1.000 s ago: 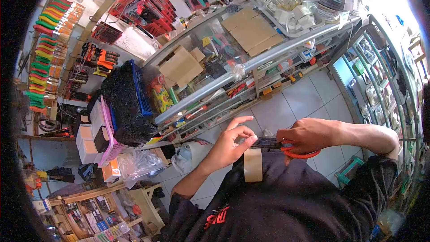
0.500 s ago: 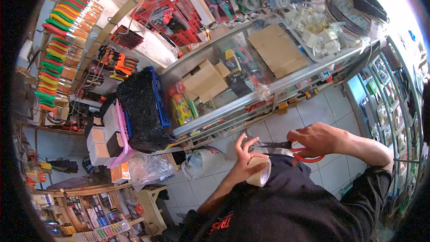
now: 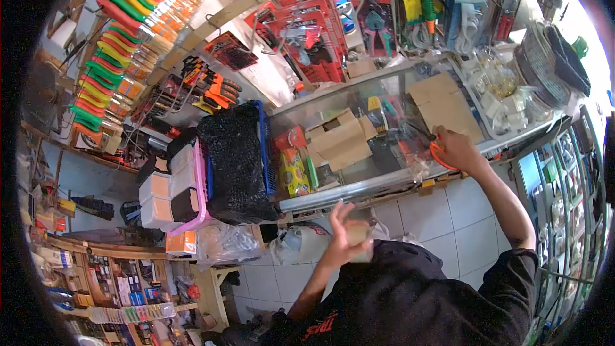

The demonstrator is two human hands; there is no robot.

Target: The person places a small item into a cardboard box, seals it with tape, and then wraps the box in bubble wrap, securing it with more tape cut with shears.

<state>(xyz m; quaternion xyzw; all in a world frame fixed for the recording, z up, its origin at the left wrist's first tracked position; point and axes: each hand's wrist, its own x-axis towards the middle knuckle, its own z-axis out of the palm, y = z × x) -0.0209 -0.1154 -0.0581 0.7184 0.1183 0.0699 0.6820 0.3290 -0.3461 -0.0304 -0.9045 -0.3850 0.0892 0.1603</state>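
Observation:
My right hand [image 3: 460,150] grips a pair of scissors [image 3: 442,157] by its red-orange handles. It is over the front part of the glass display counter [image 3: 301,99], and the dark blades point left, beside a flat cardboard sheet [image 3: 443,99]. Closer to my body, my left hand [image 3: 343,240] holds a roll of tape [image 3: 360,236], smeared by motion, with some fingers raised. The roll sits against the palm side, in front of my dark shirt.
An opened cardboard piece [image 3: 343,144] lies on the counter. Left of it stand a blue basket [image 3: 266,154] covered with black plastic and a pink basket [image 3: 204,186] of boxes. Paintbrushes [image 3: 106,80] hang at the left; glass shelving [image 3: 564,179] stands at the right.
My right hand has moved the scissors away from the tape roll, up and forward over the counter. My left hand keeps the roll near my body. The view has shifted.

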